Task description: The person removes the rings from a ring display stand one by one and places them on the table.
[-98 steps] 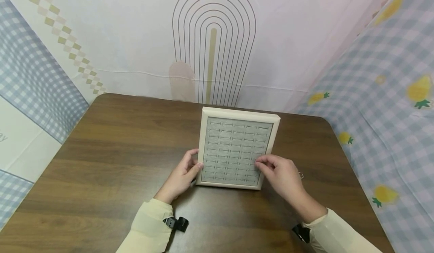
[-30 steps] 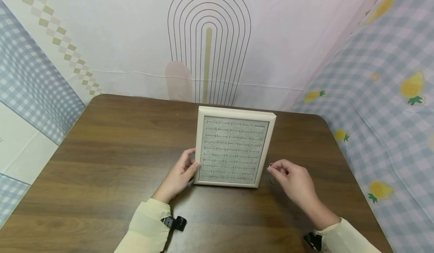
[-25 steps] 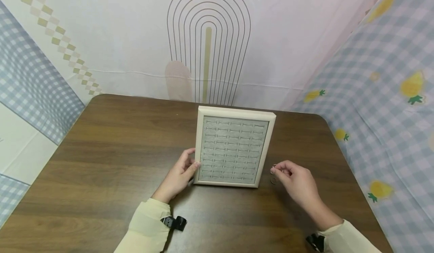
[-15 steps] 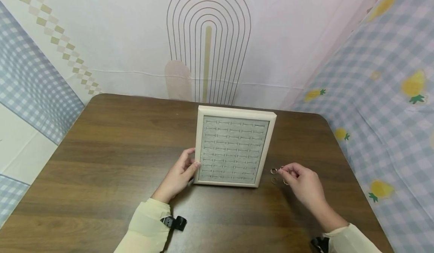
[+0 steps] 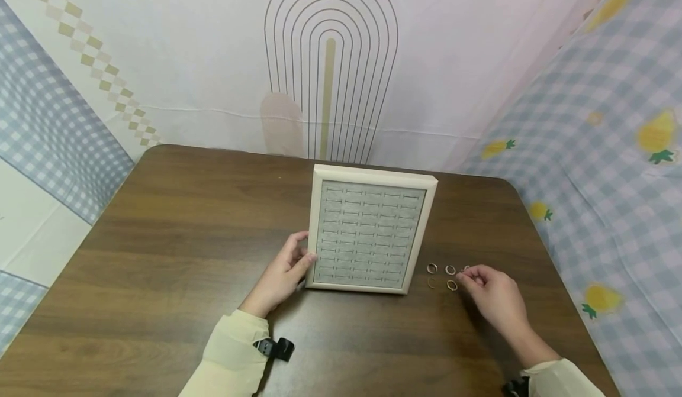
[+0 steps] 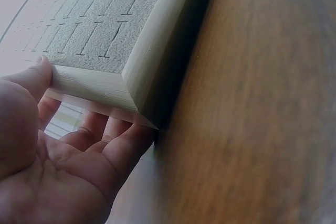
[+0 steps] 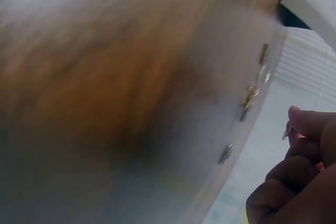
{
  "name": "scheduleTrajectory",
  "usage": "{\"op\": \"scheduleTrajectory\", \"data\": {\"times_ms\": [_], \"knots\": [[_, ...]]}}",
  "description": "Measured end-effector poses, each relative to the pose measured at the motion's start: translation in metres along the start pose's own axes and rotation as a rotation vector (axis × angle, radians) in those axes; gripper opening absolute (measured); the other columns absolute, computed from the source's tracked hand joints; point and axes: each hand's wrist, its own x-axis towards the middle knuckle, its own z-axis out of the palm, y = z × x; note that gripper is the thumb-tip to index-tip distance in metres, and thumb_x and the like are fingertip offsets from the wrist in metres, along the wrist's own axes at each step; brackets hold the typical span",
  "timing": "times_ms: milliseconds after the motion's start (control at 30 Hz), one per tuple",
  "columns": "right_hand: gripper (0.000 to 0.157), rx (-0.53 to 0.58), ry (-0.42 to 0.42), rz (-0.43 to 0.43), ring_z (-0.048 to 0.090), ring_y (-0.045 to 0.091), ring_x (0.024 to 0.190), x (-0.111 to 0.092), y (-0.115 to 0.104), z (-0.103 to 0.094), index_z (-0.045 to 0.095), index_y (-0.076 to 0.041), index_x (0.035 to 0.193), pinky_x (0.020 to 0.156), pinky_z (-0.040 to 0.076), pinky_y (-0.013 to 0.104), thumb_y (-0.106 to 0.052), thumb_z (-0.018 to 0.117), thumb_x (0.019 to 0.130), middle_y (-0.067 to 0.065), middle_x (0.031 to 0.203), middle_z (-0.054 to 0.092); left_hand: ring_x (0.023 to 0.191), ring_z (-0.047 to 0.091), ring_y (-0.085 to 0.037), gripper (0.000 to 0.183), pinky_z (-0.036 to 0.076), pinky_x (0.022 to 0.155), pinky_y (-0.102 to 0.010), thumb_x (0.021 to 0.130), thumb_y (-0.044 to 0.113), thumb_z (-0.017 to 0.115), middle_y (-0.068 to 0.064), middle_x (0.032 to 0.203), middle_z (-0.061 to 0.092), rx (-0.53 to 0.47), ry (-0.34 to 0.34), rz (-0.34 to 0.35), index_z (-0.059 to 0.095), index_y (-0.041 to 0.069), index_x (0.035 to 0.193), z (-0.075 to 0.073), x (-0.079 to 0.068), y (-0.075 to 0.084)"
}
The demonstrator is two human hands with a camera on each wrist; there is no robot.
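Note:
A ring display board (image 5: 370, 237) stands tilted on the table, its cream frame around a grey padded panel with rows of slits. My left hand (image 5: 285, 273) grips the frame's lower left edge. In the left wrist view, the thumb lies at the front of the frame (image 6: 94, 86) and the other fingers go behind it. To the right of the board, my right hand (image 5: 495, 299) is low over the table. In the right wrist view, a small silvery ring (image 7: 285, 134) shows pinched at its thumb and fingertips. Several rings lie close by, among them a silver ring (image 5: 432, 268) and a gold ring (image 5: 452, 286).
The brown wooden table (image 5: 176, 255) extends on both sides of the board. A pale patterned cloth (image 5: 213, 60) hangs behind it, and a blue checked cloth (image 5: 613, 219) with pineapples borders the right side. Black camera straps sit at both wrists.
My right hand has left the board's slits and moved right along the rings, uncovering several of them. The left hand keeps its grip on the frame, which stays in place.

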Motion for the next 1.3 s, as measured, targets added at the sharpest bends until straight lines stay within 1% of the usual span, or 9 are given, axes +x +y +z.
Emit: {"op": "scheduleTrajectory", "data": {"times_ms": [167,467,700,833,1000,1133,1300], "knots": [[0.017,-0.043,-0.032,0.025,0.043,0.008,0.053,-0.001,0.008,-0.001,0.071,-0.012,0.085,0.048,0.035,0.027,-0.027,0.073,0.093,-0.007,0.062,0.055,0.104,0.066,-0.029,0.042,0.054,0.092,-0.043,0.106,0.012,0.051,-0.020,0.114,0.066,0.002,0.001,-0.010,0.038,0.011,0.146,0.000,0.000,0.000],[0.017,-0.094,-0.139,0.083,0.049,0.014,0.060,-0.001,0.017,-0.004,0.071,-0.015,0.087,0.052,0.037,0.032,-0.031,0.071,0.094,-0.006,0.068,0.060,0.104,0.066,-0.029,0.042,0.054,0.092,-0.044,0.106,0.011,0.051,-0.019,0.114,0.065,0.001,0.002,-0.013,0.037,0.011,0.146,0.000,0.000,0.000],[0.012,-0.105,-0.235,0.102,0.049,0.015,0.060,0.000,0.022,-0.005,0.073,-0.016,0.091,0.053,0.037,0.033,-0.027,0.070,0.094,-0.006,0.070,0.061,0.106,0.066,-0.029,0.042,0.053,0.093,-0.044,0.106,0.013,0.052,-0.019,0.116,0.065,-0.005,0.002,-0.016,0.038,0.010,0.146,0.000,-0.001,0.001],[0.013,-0.106,-0.280,0.098,0.051,0.014,0.063,0.003,0.025,-0.006,0.075,-0.015,0.093,0.055,0.039,0.033,-0.027,0.070,0.094,-0.006,0.073,0.064,0.107,0.066,-0.029,0.042,0.053,0.093,-0.045,0.106,0.013,0.051,-0.019,0.117,0.065,-0.011,0.001,-0.010,0.038,0.011,0.145,0.000,0.000,0.001],[0.017,-0.110,-0.300,0.111,0.054,0.012,0.066,0.005,0.025,-0.008,0.076,-0.015,0.094,0.057,0.040,0.034,-0.031,0.070,0.094,-0.006,0.078,0.068,0.106,0.066,-0.030,0.041,0.053,0.093,-0.045,0.106,0.011,0.051,-0.020,0.117,0.066,-0.019,0.001,-0.004,0.038,0.013,0.145,0.000,0.001,0.000],[0.020,-0.117,-0.304,0.124,0.055,0.012,0.068,0.004,0.025,-0.008,0.076,-0.015,0.097,0.058,0.042,0.035,-0.034,0.070,0.094,-0.005,0.082,0.069,0.105,0.066,-0.030,0.041,0.054,0.092,-0.044,0.106,0.011,0.051,-0.020,0.116,0.066,-0.020,0.004,-0.002,0.038,0.012,0.145,0.000,0.000,0.001],[0.021,-0.118,-0.306,0.130,0.057,0.011,0.070,0.004,0.025,-0.008,0.076,-0.014,0.098,0.058,0.043,0.035,-0.034,0.070,0.094,-0.004,0.083,0.070,0.106,0.066,-0.031,0.043,0.054,0.092,-0.044,0.105,0.011,0.051,-0.021,0.118,0.065,-0.028,0.007,-0.022,0.037,0.012,0.146,0.000,-0.001,0.002]]}}
